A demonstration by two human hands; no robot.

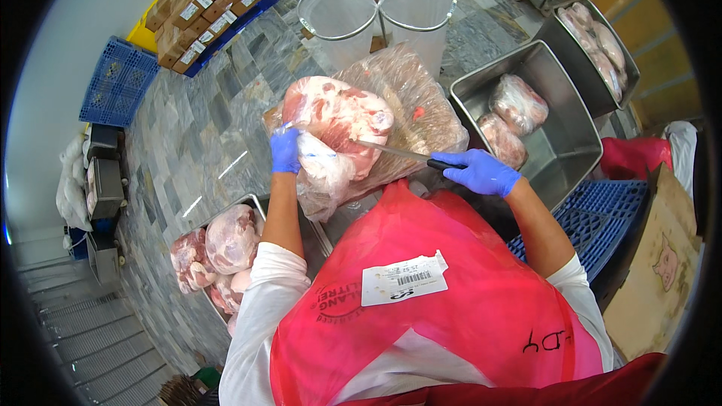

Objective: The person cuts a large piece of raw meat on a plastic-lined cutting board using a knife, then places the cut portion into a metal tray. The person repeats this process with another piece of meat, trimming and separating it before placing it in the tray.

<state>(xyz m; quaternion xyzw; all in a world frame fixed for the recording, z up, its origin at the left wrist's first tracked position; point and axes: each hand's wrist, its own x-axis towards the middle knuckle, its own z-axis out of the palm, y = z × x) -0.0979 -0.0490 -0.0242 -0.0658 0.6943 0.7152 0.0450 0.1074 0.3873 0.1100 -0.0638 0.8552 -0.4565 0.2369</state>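
A large pale-pink cut of meat (338, 109) lies on a board wrapped in clear plastic (421, 135) in front of me. My blue-gloved left hand (286, 152) grips a crumpled clear plastic bag (320, 162) at the meat's lower-left side. My blue-gloved right hand (477, 173) is closed on the black handle of a long knife (402, 150), whose blade points left onto the meat's right part. A small red scrap (419, 113) sits on the board to the right of the meat.
Steel bins (560, 169) of bagged meat stand at right, another (237, 248) at lower left. Two lined round containers (338, 15) are beyond the board. Boxes on pallets (203, 7), blue crates (113, 75) and a large carton (639, 278) are around the edges.
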